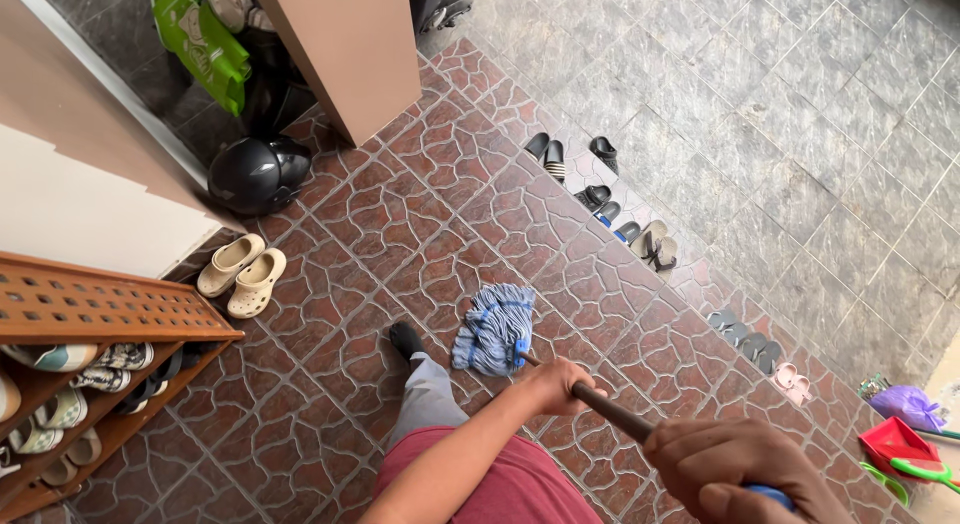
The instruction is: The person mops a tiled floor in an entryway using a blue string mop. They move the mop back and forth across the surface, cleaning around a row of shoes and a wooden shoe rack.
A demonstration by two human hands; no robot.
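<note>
Beyond the left hand (556,385), a blue-and-white string mop head (494,328) rests on reddish patterned floor tiles (380,214).
Both hands closed around its dark stiff pole (610,412), right hand (735,469) nearer the top; strands look soft, limp, probably wet-heavy.

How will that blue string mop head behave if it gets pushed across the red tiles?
The mop head looks floppy: its strands lie splayed in a loose bundle, so it would likely drag and spread rather than slide stiffly. The handle looks rigid, held by the left hand and the right hand, so pushing should transfer well.
</note>
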